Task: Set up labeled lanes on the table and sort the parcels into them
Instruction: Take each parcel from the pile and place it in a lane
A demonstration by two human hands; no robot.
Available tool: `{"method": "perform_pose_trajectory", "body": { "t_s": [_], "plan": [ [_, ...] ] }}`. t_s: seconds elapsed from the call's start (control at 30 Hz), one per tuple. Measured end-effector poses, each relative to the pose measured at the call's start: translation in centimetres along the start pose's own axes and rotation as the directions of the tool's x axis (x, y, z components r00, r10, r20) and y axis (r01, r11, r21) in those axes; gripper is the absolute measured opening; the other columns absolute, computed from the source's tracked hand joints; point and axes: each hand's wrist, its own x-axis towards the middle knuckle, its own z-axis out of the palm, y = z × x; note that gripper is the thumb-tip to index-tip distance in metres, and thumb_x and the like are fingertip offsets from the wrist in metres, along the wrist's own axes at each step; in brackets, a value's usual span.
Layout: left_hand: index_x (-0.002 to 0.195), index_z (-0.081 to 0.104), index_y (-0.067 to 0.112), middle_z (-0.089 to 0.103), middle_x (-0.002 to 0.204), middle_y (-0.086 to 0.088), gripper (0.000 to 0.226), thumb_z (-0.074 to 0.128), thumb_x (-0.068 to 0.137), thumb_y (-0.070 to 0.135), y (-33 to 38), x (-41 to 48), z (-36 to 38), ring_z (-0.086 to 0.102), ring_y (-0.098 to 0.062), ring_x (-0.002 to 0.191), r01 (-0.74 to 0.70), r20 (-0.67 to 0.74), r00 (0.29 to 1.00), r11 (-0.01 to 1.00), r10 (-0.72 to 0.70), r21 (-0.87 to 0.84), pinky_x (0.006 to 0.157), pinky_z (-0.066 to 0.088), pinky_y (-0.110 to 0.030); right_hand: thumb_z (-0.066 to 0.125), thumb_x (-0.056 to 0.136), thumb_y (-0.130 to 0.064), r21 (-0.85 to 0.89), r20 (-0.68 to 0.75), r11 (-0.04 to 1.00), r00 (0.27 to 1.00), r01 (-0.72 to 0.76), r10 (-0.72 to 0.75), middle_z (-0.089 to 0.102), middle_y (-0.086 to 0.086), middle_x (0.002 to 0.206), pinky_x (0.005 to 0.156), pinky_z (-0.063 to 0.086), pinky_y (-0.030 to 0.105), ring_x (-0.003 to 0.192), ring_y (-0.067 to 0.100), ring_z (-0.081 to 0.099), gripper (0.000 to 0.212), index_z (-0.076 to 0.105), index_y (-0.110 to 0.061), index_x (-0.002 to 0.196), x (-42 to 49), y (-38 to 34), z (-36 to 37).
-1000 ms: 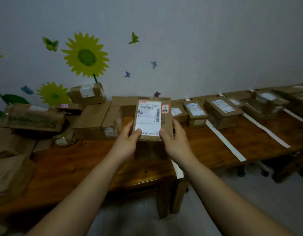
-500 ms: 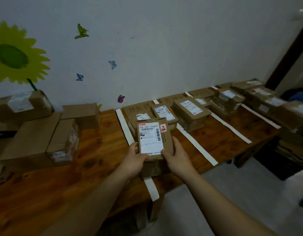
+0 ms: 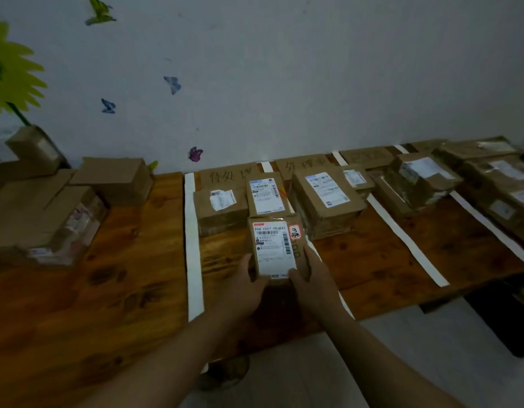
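Left hand [image 3: 246,282]: grips the parcel's near left corner, with the fingers hidden beneath it.
Right hand [image 3: 315,279]: grips the near right corner, thumb on the label; neither hand is nearer than the other.
Parcel [image 3: 274,248]: held label-up over the lane, its long axis running near to far, away from the fingers.
Lane [image 3: 225,254]: bare wood below and left of the parcel, right of the white strip [image 3: 193,231].
Sorted parcels [image 3: 222,209]: two side by side just beyond its far edge; contact unclear.
Lane card [image 3: 228,175]: handwritten, at the far end by the wall.
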Motion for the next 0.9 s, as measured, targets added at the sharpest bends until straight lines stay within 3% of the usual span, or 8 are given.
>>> {"method": "perform_pose_trajectory", "body": {
  "t_s": [0.1,0.17,0.23,0.37,0.5,0.67,0.77,0.9],
  "plan": [
    [0.145,-0.001,0.043,0.02,0.155,0.009,0.077,0.053,0.094,0.025,1.3,0.2,2.6,0.024,-0.02,0.14,-0.118,-0.002,0.993,0.99,0.118,0.075,0.104,0.031,-0.029,0.053,0.093,-0.035,-0.183,-0.009,0.977,0.993,0.111,-0.115,0.033,-0.003,0.141,0.094,0.043,0.027,0.126,0.012,0.035,0.052,0.034,-0.032,0.141,0.9,1.6,-2.4],
    [0.142,-0.004,0.051,0.02,0.154,0.012,0.075,0.049,0.095,0.025,2.0,0.7,3.6,0.024,-0.017,0.14,-0.152,0.04,0.988,0.981,0.149,0.122,0.099,0.029,-0.023,0.045,0.095,-0.046,-0.456,0.04,0.873,0.984,0.172,-0.173,0.016,0.0,0.156,0.111,0.025,0.043,0.141,0.024,0.017,0.051,0.034,-0.033,0.143,1.7,2.4,-3.6],
    [0.141,-0.004,0.053,0.023,0.153,0.013,0.072,0.047,0.096,0.028,2.6,1.5,3.8,0.027,-0.018,0.139,-0.15,0.065,0.988,0.972,0.141,0.18,0.097,0.03,-0.023,0.037,0.095,-0.052,-0.587,0.106,0.782,0.978,0.209,-0.182,0.01,0.001,0.159,0.115,0.008,0.05,0.145,0.028,0.003,0.051,0.033,-0.034,0.143,2.6,2.5,-4.4],
    [0.144,0.003,0.049,0.022,0.154,0.011,0.064,0.044,0.095,0.041,2.4,1.8,1.6,0.024,-0.018,0.14,-0.111,0.062,0.993,0.966,0.1,0.233,0.107,0.025,-0.031,0.038,0.093,-0.054,-0.609,0.165,0.749,0.965,0.261,-0.202,0.021,0.004,0.156,0.115,0.009,0.053,0.145,0.029,0.009,0.049,0.04,-0.03,0.136,3.7,0.8,-4.4],
    [0.147,0.016,0.033,0.025,0.153,0.004,0.062,0.044,0.093,0.046,0.9,0.7,-3.7,0.025,-0.019,0.139,-0.043,-0.044,0.997,0.946,0.06,0.322,0.109,0.023,-0.031,0.037,0.092,-0.059,-0.569,0.227,0.733,0.928,0.372,-0.295,0.028,0.005,0.155,0.116,0.011,0.049,0.144,0.027,0.015,0.055,0.04,-0.029,0.138,3.7,-2.7,-2.4],
    [0.149,0.014,0.024,0.008,0.158,-0.006,0.072,0.047,0.091,0.05,-2.0,-2.3,-14.5,0.007,-0.025,0.144,0.216,-0.277,0.958,0.816,-0.072,0.537,0.117,0.012,-0.038,0.042,0.091,-0.057,-0.436,0.495,0.657,0.774,0.615,-0.396,0.028,0.006,0.154,0.115,0.014,0.046,0.143,0.027,0.018,0.058,0.039,-0.026,0.141,3.2,-9.8,3.9],
    [0.15,0.012,0.025,0.005,0.158,-0.007,0.074,0.048,0.091,0.05,-3.8,-5.2,-22.2,0.003,-0.027,0.145,0.268,-0.353,0.933,0.798,-0.074,0.539,0.115,0.011,-0.038,0.042,0.092,-0.058,-0.447,0.62,0.519,0.671,0.729,-0.407,0.03,0.008,0.152,0.113,0.021,0.044,0.14,0.027,0.024,0.062,0.036,-0.024,0.143,3.1,-14.3,8.1],
    [0.15,0.012,0.024,0.005,0.158,-0.009,0.074,0.05,0.091,0.049,-7.0,-9.4,-31.8,0.002,-0.029,0.144,0.384,-0.493,0.863,0.778,-0.111,0.497,0.115,0.01,-0.039,0.044,0.092,-0.057,-0.413,0.724,0.457,0.588,0.788,-0.36,0.034,0.011,0.147,0.107,0.032,0.044,0.134,0.031,0.031,0.065,0.032,-0.022,0.145,2.4,-21.7,14.2]
  ]
}}
